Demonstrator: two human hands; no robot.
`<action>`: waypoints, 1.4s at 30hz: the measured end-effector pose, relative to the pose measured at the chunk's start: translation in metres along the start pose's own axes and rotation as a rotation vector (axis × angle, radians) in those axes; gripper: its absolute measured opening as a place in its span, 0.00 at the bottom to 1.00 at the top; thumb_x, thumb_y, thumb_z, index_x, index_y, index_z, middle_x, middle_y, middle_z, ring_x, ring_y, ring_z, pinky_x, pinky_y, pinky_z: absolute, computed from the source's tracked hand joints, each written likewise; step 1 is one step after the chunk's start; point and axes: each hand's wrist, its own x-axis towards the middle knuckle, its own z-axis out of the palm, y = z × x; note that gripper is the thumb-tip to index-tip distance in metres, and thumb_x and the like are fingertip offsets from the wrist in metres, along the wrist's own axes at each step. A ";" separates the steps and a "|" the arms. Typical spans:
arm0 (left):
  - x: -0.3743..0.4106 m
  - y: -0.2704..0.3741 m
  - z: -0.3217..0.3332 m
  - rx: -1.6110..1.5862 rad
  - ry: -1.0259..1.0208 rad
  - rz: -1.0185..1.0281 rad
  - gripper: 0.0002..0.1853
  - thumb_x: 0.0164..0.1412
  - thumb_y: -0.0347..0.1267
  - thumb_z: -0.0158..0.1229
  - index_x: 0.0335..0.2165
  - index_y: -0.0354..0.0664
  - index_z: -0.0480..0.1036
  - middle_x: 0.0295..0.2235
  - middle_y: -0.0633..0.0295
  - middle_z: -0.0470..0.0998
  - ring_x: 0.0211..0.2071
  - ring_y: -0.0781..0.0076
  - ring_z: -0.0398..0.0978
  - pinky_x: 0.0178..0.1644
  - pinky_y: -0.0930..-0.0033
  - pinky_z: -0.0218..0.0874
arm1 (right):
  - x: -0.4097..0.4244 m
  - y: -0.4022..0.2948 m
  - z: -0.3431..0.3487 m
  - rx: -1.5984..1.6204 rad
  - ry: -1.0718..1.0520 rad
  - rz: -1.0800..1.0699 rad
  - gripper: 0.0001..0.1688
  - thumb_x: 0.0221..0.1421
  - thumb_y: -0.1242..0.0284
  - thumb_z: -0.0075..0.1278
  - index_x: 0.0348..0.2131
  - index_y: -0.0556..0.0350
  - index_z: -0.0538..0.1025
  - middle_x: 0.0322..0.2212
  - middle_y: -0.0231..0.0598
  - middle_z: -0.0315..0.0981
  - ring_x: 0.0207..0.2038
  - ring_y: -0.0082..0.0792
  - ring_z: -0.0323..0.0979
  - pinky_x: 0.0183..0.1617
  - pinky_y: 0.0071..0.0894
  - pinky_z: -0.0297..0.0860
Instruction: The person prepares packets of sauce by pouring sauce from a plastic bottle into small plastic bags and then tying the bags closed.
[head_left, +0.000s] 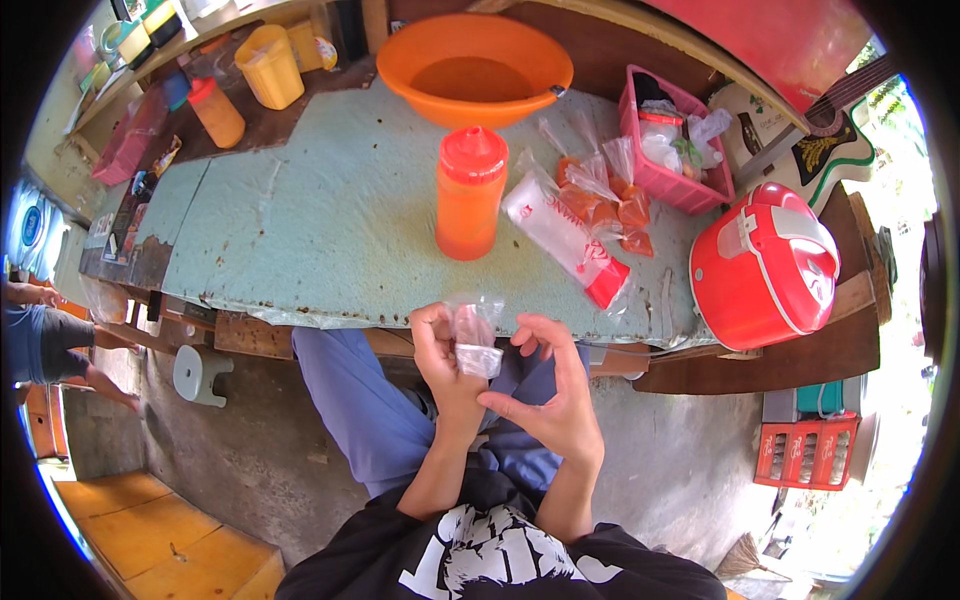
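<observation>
Above my lap, my left hand (448, 375) holds a small clear plastic bag (480, 360), its lower edge bunched into a whitish fold. Fingers show through the plastic; whether they are inside or behind it I cannot tell. Just to the right, my right hand (564, 401) is empty, with thumb and fingers curved apart. Directly beyond my hands, an orange squeeze bottle (471, 199) with a red cap stands upright on the table. Knotted plastic bags of orange sauce (600, 202) lie to its right, beside a printed pack of plastic bags (559, 225).
A large orange basin (480, 109) sits at the table's back. On the right are a pink basket (675, 191) and a red rice cooker (765, 270). A yellow container (270, 71) and another squeeze bottle (217, 112) stand back left. A person (56, 337) is at far left, near a plastic stool (201, 375).
</observation>
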 end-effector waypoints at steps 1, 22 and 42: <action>-0.001 0.000 -0.001 0.006 -0.036 -0.004 0.12 0.71 0.33 0.54 0.44 0.43 0.60 0.32 0.67 0.68 0.29 0.83 0.65 0.34 0.78 0.60 | 0.000 0.000 -0.001 -0.038 -0.015 -0.034 0.37 0.42 0.78 0.70 0.52 0.54 0.73 0.34 0.33 0.75 0.37 0.32 0.68 0.48 0.31 0.65; -0.010 -0.019 0.005 0.231 -0.274 0.350 0.30 0.66 0.32 0.54 0.60 0.35 0.52 0.52 0.47 0.62 0.51 0.57 0.61 0.55 0.55 0.55 | -0.004 0.032 0.031 0.377 0.292 0.105 0.15 0.50 0.82 0.63 0.36 0.59 0.73 0.31 0.33 0.74 0.32 0.22 0.69 0.37 0.21 0.65; -0.011 -0.002 0.000 0.429 0.116 0.504 0.16 0.43 0.18 0.72 0.23 0.44 0.70 0.25 0.66 0.74 0.33 0.65 0.64 0.40 0.65 0.57 | -0.001 0.035 0.057 -0.103 0.752 -0.256 0.17 0.44 0.88 0.65 0.25 0.55 0.71 0.24 0.36 0.71 0.26 0.27 0.67 0.24 0.23 0.58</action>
